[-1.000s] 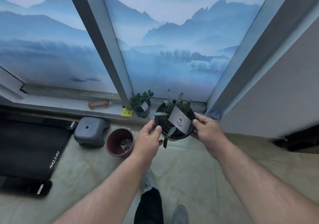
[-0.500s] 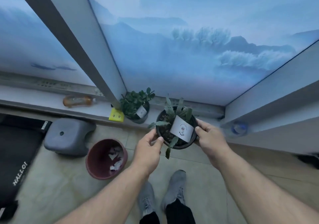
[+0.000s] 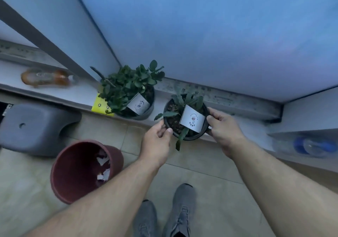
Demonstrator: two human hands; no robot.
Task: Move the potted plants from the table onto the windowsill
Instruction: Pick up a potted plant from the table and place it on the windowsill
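both hands grasp the black potted plant [image 3: 185, 119] by its rim: the left hand [image 3: 157, 141] on the near-left side, the right hand [image 3: 222, 129] on the right. the pot is at the near edge of the windowsill [image 3: 76, 94]; whether it rests there i cannot tell. just left of it a second potted plant [image 3: 130, 92] stands on the sill, each with a white card. on the floor to the near left are a maroon bin [image 3: 80, 171] and a grey stool [image 3: 34, 127].

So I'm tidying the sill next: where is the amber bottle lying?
The amber bottle lies on its side at the windowsill's far left in the head view, left of the leafy potted plant.
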